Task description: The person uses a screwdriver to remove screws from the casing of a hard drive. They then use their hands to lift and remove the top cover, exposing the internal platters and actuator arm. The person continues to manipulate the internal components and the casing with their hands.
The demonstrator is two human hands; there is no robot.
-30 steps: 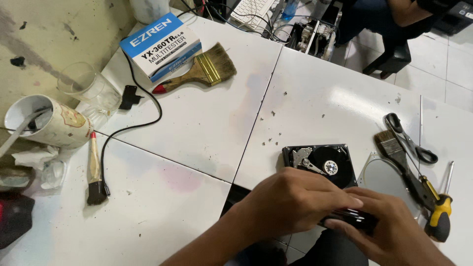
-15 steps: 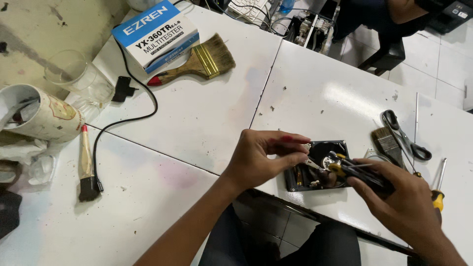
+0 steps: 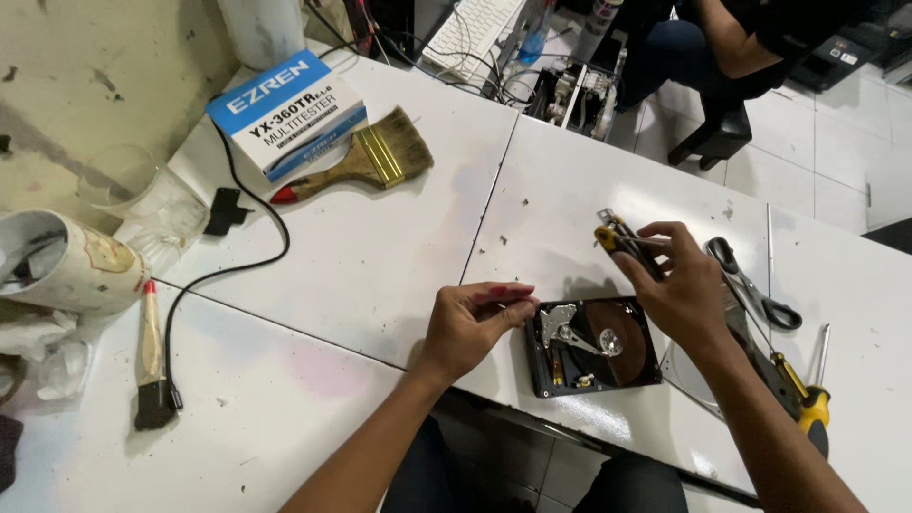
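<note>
An opened hard drive (image 3: 594,346) lies on the near surface (image 3: 380,247); pliers (image 3: 622,239) (lifted clear since a moment ago) are gripped by the right hand (image 3: 676,285), the left hand (image 3: 472,323) pinched shut just beside it.

Bright even light, soft shadows, mild table glare, perhaps edge distortion.

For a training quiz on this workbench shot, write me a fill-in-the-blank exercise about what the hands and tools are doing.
1. The opened hard drive lies between the left hand and the ____ hand.
2. The right hand holds a small tool with a ____ grip above the drive.
3. The wide paintbrush lies beside a blue and white ____.
4. The scissors lie to the ____ of the drive.

Missing words: right; yellow; box; right
</note>
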